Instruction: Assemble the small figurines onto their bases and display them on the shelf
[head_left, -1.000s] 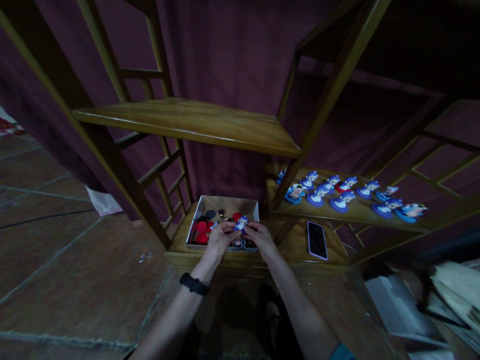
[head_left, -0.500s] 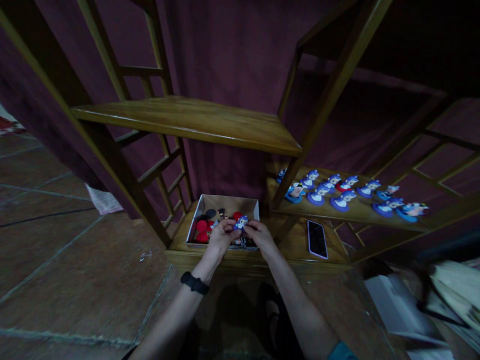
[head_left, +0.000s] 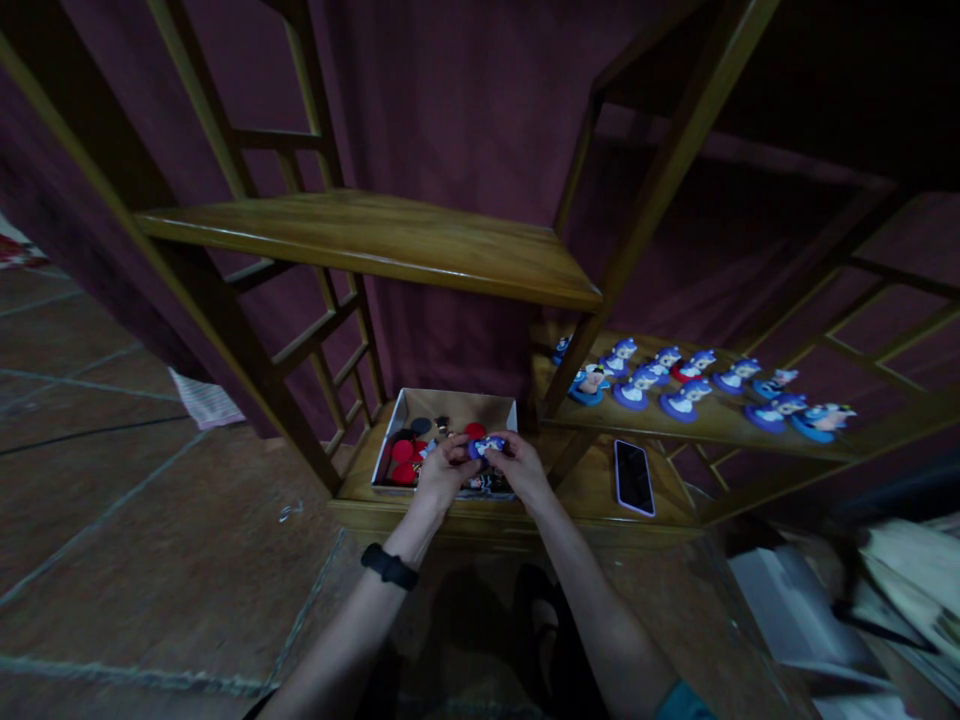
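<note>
Between my two hands, over the open cardboard box, is a small purple-and-white figurine. My left hand grips it from the left with its fingertips. From the other side my right hand pinches it, covering part of it. The box stands on the low shelf and contains several red discs, a dark disc and small figure pieces, some of them dark. My hands hide part of the contents.
Several purple-and-white figurines on round bases stand on the raised shelf to the right. Below them a phone lies on the low shelf. An upper wooden shelf juts out above the box. A white box is on the floor at right.
The figurine has tipped over from upright to lying sideways toward my right hand. Both hands stay almost in the same place over the box.
</note>
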